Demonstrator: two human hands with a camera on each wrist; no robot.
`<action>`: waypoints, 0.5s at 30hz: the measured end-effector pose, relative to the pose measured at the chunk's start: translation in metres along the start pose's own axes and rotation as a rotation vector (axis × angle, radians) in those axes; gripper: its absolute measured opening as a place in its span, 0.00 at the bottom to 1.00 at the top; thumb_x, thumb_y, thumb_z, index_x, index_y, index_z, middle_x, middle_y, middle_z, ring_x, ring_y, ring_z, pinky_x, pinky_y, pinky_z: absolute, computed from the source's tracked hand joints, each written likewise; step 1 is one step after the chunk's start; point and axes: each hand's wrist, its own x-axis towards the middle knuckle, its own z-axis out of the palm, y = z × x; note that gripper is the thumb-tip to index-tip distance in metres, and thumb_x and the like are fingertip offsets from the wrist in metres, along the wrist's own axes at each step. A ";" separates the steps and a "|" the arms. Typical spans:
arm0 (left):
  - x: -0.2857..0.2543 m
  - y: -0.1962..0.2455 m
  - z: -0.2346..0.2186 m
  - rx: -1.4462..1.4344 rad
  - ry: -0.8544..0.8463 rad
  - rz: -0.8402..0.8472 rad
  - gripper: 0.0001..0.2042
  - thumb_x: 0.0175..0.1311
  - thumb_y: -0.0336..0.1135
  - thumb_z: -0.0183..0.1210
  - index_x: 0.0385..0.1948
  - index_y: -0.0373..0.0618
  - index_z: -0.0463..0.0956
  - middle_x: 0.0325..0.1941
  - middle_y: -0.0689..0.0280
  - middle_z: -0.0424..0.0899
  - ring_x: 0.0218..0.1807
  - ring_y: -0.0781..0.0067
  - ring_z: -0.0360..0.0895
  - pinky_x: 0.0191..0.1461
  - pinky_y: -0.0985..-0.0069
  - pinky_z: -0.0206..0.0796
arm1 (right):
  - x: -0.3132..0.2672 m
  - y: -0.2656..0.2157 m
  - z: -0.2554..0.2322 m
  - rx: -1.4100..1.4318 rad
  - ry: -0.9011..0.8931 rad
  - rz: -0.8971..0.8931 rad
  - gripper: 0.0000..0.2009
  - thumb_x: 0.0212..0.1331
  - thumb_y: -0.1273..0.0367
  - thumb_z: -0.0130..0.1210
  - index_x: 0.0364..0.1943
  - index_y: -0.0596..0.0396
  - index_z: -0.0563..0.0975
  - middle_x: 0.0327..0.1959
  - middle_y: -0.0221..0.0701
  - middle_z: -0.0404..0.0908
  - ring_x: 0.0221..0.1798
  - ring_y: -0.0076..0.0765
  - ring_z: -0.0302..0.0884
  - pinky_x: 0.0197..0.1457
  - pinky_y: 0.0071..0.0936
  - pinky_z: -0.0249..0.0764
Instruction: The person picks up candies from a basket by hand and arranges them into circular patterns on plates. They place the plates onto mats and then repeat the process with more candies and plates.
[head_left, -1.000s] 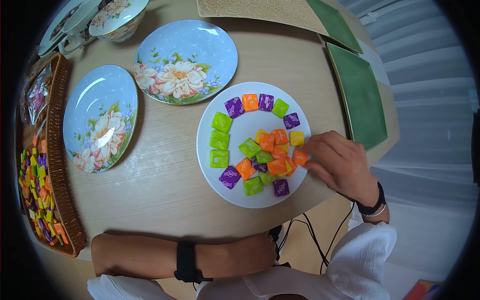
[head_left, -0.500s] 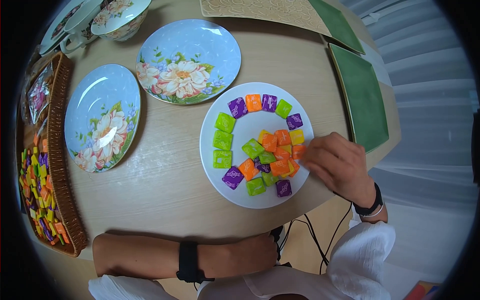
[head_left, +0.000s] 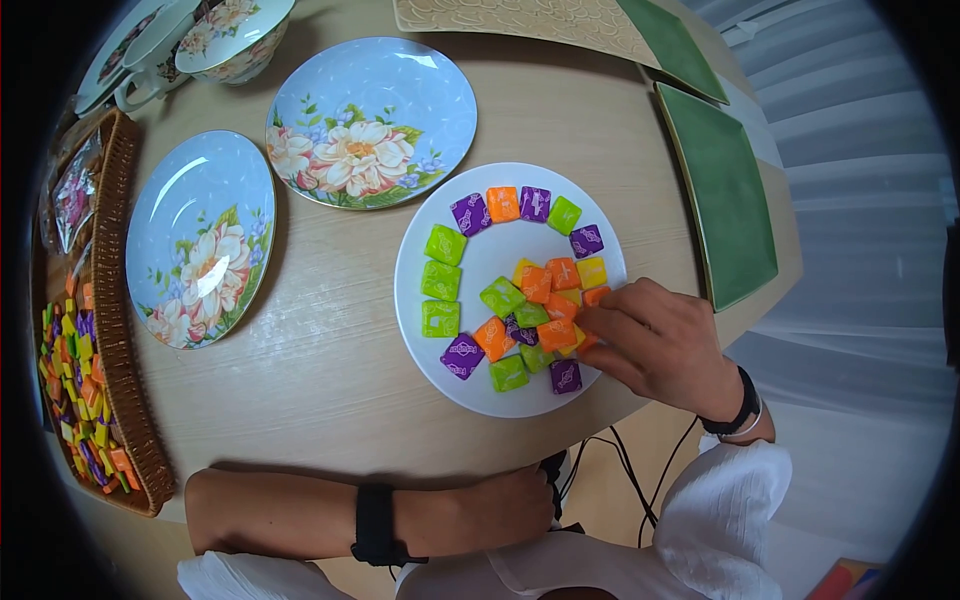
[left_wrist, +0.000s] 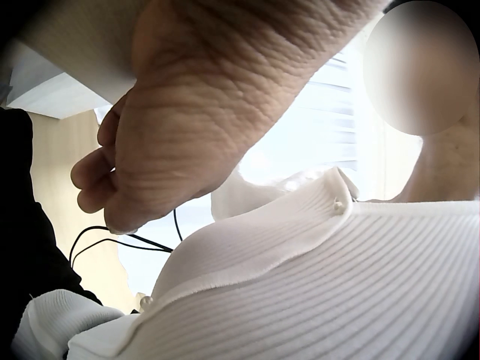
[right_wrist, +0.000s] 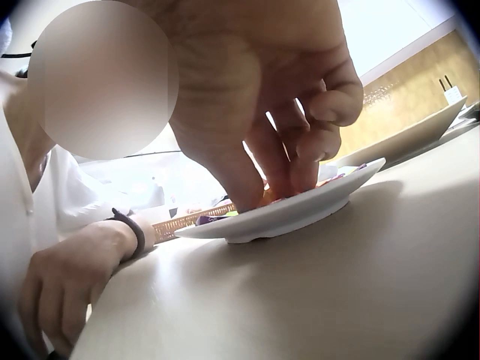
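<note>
A white plate (head_left: 415, 345) bears wrapped square candies: green, purple and orange ones line its rim, and a mixed pile lies right of its middle. My right hand (head_left: 660, 345) is over the plate's right edge, its fingertips down at the orange candies (head_left: 597, 296). In the right wrist view, the thumb and fingers of that hand (right_wrist: 262, 82) pinch at something orange (right_wrist: 274, 193) on the plate (right_wrist: 300, 214); the fingers partly hide it. My left hand (head_left: 505, 510) rests at the table's near edge, holding nothing; its fingers hang loosely curled in the left wrist view (left_wrist: 187, 127).
Two blue floral plates (head_left: 375, 90) (head_left: 200, 240) lie left of the white plate. A wicker basket (head_left: 135, 400) of candies stands at far left, a cup and bowl (head_left: 240, 65) behind. Green dishes (head_left: 720, 190) are at right, a beige tray (head_left: 530, 30) at the back. Cables (head_left: 625, 470) hang below.
The right hand let go of an orange candy at the plate's right side, below the yellow one, then moved left and slightly down over the pile's edge. The left hand has stayed still.
</note>
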 end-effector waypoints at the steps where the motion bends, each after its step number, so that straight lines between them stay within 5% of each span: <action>1: 0.000 0.000 0.000 -0.002 -0.003 0.005 0.05 0.49 0.37 0.58 0.23 0.48 0.76 0.25 0.73 0.75 0.32 0.74 0.74 0.41 0.76 0.63 | 0.000 0.000 0.001 0.005 -0.009 -0.002 0.15 0.43 0.65 0.68 0.37 0.47 0.79 0.33 0.23 0.75 0.34 0.27 0.77 0.28 0.25 0.74; 7: 0.000 -0.001 -0.005 0.021 -0.032 0.007 0.05 0.49 0.37 0.58 0.23 0.48 0.76 0.24 0.73 0.75 0.32 0.75 0.73 0.41 0.76 0.63 | -0.004 -0.003 -0.009 -0.020 -0.039 0.044 0.15 0.42 0.66 0.68 0.37 0.47 0.79 0.33 0.23 0.75 0.32 0.26 0.75 0.27 0.25 0.72; 15: 0.000 0.003 0.002 0.016 -0.002 -0.005 0.05 0.49 0.37 0.58 0.22 0.48 0.75 0.24 0.73 0.74 0.32 0.74 0.73 0.41 0.75 0.62 | -0.014 -0.017 -0.003 -0.002 -0.018 -0.151 0.15 0.38 0.68 0.63 0.36 0.44 0.81 0.36 0.20 0.76 0.33 0.23 0.74 0.27 0.22 0.73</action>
